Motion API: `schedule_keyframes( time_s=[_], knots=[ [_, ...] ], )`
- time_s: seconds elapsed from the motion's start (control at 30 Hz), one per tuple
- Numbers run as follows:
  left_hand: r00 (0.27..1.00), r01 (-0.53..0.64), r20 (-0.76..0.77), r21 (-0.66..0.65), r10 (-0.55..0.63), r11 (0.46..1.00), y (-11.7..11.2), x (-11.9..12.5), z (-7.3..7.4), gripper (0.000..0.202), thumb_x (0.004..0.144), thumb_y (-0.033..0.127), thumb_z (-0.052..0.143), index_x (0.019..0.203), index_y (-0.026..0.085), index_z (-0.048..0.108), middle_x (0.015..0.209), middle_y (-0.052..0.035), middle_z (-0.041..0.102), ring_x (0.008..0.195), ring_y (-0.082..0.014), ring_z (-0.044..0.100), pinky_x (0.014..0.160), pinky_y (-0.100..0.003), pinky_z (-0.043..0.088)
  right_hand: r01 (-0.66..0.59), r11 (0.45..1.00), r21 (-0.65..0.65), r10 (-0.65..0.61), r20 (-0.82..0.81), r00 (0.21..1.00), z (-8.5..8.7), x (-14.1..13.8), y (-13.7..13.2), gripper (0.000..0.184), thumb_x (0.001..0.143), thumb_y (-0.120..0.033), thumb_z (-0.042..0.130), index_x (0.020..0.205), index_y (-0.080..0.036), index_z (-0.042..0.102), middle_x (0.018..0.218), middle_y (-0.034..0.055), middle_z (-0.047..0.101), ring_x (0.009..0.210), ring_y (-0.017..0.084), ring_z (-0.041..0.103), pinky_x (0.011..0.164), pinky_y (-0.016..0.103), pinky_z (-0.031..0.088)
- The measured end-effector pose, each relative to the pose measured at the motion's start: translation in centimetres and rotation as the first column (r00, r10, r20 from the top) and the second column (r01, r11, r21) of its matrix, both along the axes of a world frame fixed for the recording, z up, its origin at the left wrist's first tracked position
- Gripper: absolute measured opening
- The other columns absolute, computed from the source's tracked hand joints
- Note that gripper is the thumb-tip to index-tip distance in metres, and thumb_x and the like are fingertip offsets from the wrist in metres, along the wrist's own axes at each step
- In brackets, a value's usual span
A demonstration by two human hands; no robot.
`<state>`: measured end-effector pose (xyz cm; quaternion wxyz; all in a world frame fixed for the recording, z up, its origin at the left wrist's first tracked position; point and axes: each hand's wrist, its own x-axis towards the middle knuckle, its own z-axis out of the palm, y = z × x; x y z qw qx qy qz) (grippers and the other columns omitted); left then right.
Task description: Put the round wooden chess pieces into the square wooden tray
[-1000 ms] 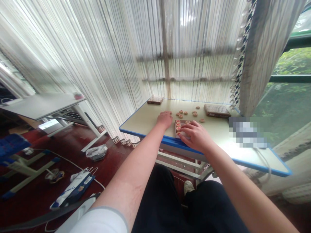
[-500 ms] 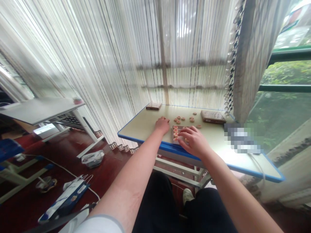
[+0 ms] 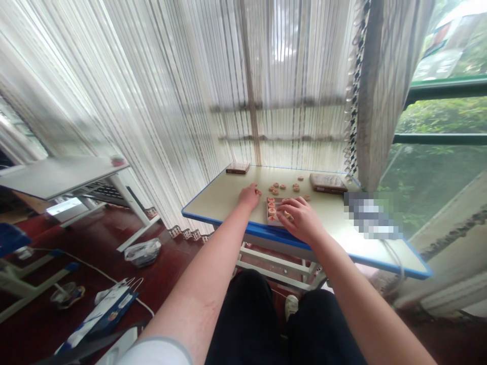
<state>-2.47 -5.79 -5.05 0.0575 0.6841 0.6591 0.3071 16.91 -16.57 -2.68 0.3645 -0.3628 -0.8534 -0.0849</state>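
Round wooden Chinese chess pieces with red characters stand in a column along the left side of a shallow open box [image 3: 271, 221] near the table's front edge. Over the box's right part lies my right hand [image 3: 301, 215], its fingers apart and curved down among the pieces; part of the box is hidden under it. To the left of the box, my left hand [image 3: 249, 196] is closed at the fingertips on a Chinese chess piece [image 3: 258, 192], just above the tabletop. Several loose chess pieces [image 3: 276, 186] are scattered behind the box.
The pale table [image 3: 216, 197] has a blue edge. A flat brown box [image 3: 238, 168] lies at its back left, and a larger brown case [image 3: 327, 183] at the back right. A blurred-out object [image 3: 371, 213] with a cable sits at the right. Sheer curtains [image 3: 171, 101] hang behind.
The view has shifted slightly to the right. A chess piece now shows at my left fingertips. My right hand stays over the box, with its fingers a little differently placed.
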Motion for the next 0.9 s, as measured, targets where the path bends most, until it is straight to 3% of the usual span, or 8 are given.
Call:
schedule_keyframes(
  time_s=[0.17, 0.43, 0.53, 0.7, 0.8, 0.9],
  knots=[
    [0.999, -0.011, -0.053, 0.042, 0.014, 0.999, 0.1, 0.1, -0.1, 0.035, 0.080, 0.030, 0.051, 0.111, 0.016, 0.059, 0.105, -0.0109, 0.065, 0.098, -0.0193, 0.059, 0.086, -0.029, 0.042, 0.037, 0.999, 0.025, -0.036, -0.056, 0.998, -0.2, 0.2, 0.4, 0.022, 0.084, -0.033, 0.050, 0.091, -0.022, 0.068, 0.093, 0.0077, 0.065, 0.086, 0.023, 0.052, 0.078, 0.039, 0.044],
    [0.994, 0.027, -0.102, 0.029, -0.024, 0.999, -0.1, 0.1, 0.0, 0.024, 0.082, 0.025, 0.048, 0.095, 0.019, 0.067, 0.099, -0.0093, 0.067, 0.094, -0.0189, 0.059, 0.086, -0.030, 0.042, 0.115, 0.993, 0.031, -0.106, -0.206, 0.973, -1.0, 0.7, 1.5, 0.020, 0.083, -0.027, 0.048, 0.093, -0.022, 0.064, 0.088, 0.0071, 0.064, 0.085, 0.024, 0.052, 0.080, 0.040, 0.043],
    [0.993, 0.023, -0.121, 0.037, -0.019, 0.999, 0.1, 0.2, 0.1, 0.024, 0.082, 0.022, 0.047, 0.094, 0.020, 0.068, 0.100, -0.0091, 0.067, 0.096, -0.0198, 0.057, 0.088, -0.031, 0.041, 0.183, 0.983, 0.006, -0.174, -0.269, 0.947, -0.2, 2.2, 4.2, 0.022, 0.080, -0.024, 0.048, 0.094, -0.021, 0.064, 0.088, 0.0074, 0.065, 0.086, 0.024, 0.054, 0.081, 0.040, 0.043],
    [0.990, -0.010, -0.142, 0.048, 0.016, 0.999, 0.4, 0.3, 0.2, 0.026, 0.082, 0.021, 0.045, 0.096, 0.021, 0.068, 0.101, -0.0092, 0.066, 0.097, -0.0213, 0.056, 0.088, -0.032, 0.041, 0.333, 0.920, -0.207, -0.380, -0.262, 0.887, 1.1, 6.0, 11.8, 0.029, 0.074, -0.021, 0.047, 0.095, -0.019, 0.067, 0.088, 0.0088, 0.067, 0.084, 0.025, 0.059, 0.078, 0.040, 0.045],
    [0.988, -0.029, -0.147, 0.052, 0.036, 0.998, 0.6, 0.3, 0.1, 0.027, 0.083, 0.027, 0.045, 0.098, 0.020, 0.066, 0.101, -0.0100, 0.065, 0.097, -0.0219, 0.057, 0.087, -0.033, 0.041, 0.387, 0.890, -0.243, -0.451, -0.333, 0.828, -0.3, 7.0, 14.8, 0.032, 0.076, -0.022, 0.044, 0.097, -0.015, 0.068, 0.096, 0.0121, 0.067, 0.089, 0.025, 0.060, 0.081, 0.040, 0.045],
    [0.988, -0.026, -0.152, 0.063, 0.035, 0.998, 0.9, 0.3, 0.0, 0.028, 0.083, 0.028, 0.045, 0.102, 0.020, 0.064, 0.102, -0.0099, 0.065, 0.098, -0.0214, 0.056, 0.088, -0.032, 0.041, 0.358, 0.898, -0.255, -0.408, -0.185, 0.894, -2.3, 6.7, 15.8, 0.034, 0.076, -0.028, 0.051, 0.102, -0.014, 0.067, 0.107, 0.0149, 0.064, 0.097, 0.027, 0.058, 0.085, 0.041, 0.044]
  ],
)
